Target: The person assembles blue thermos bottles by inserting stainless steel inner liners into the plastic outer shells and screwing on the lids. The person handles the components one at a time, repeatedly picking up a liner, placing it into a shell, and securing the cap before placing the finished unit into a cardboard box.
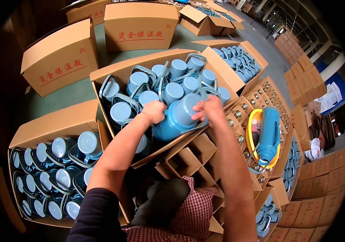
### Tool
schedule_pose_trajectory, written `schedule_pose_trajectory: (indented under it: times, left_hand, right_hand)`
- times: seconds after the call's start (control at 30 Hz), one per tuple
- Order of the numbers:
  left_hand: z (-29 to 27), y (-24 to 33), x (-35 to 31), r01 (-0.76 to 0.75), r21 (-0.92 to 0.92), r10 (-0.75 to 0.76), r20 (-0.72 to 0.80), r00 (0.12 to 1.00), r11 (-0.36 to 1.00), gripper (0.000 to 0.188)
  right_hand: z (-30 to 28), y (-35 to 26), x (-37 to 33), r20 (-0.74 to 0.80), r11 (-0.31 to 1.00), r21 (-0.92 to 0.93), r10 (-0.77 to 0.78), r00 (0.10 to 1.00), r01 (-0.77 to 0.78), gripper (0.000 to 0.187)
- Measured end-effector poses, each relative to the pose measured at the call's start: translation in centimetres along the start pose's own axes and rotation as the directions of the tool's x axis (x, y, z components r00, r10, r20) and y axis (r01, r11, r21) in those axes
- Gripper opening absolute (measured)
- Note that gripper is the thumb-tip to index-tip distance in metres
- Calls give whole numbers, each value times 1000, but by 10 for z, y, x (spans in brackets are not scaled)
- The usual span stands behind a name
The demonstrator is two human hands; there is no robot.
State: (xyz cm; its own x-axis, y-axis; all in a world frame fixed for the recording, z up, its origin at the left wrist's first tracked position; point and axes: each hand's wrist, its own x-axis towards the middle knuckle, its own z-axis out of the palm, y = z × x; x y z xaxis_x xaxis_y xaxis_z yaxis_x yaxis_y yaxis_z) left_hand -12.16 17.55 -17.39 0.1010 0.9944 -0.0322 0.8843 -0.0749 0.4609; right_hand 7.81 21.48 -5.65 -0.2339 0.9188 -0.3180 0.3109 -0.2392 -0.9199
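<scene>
A blue thermos flask (168,127) leans at a tilt over the near edge of an open carton (134,60), its pale blue cup lid (187,108) pointing up and away. My left hand (154,112) is closed against the flask's left side near its shoulder. Around the right of the lid, my right hand (209,109) is closed with fingertips pressing on it; motion slightly smears hand and lid. Behind the flask, several upright thermoses with pale lids (172,92) and looped handles fill the carton.
At left stands another carton (55,117) packed with thermoses. A cardboard divider (184,161) lies before me. To the right, a yellow basin (250,135) holding a lidless blue thermos (269,133) rests on a carton of glass liners (243,106). Cartons (140,26) stand behind.
</scene>
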Motion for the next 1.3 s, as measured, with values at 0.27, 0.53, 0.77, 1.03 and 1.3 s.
schedule_pose_trajectory:
  times: [0.27,0.53,0.77,1.03,1.3]
  left_hand:
    - [8,-55,-8,122,-67,-84,406,910,990,36]
    - [39,-53,-36,53,35,-45,-199,979,998,21]
    - [26,-82,-51,-76,-729,-410,-464,785,680,18]
    - [-1,35,-115,-337,-387,-2,-659,752,858,18]
    - [101,88,-143,-384,-135,407,294,865,913,31]
  right_hand:
    - [88,109,27,80,908,320,260,962,-272,15]
    - [110,103,9,130,994,-11,109,986,-109,21]
    - [142,82,-41,306,770,-558,-154,939,308,35]
    - [42,133,-124,132,920,100,-390,911,379,26]
    - [-124,306,-333,-470,847,-500,-88,878,-182,21]
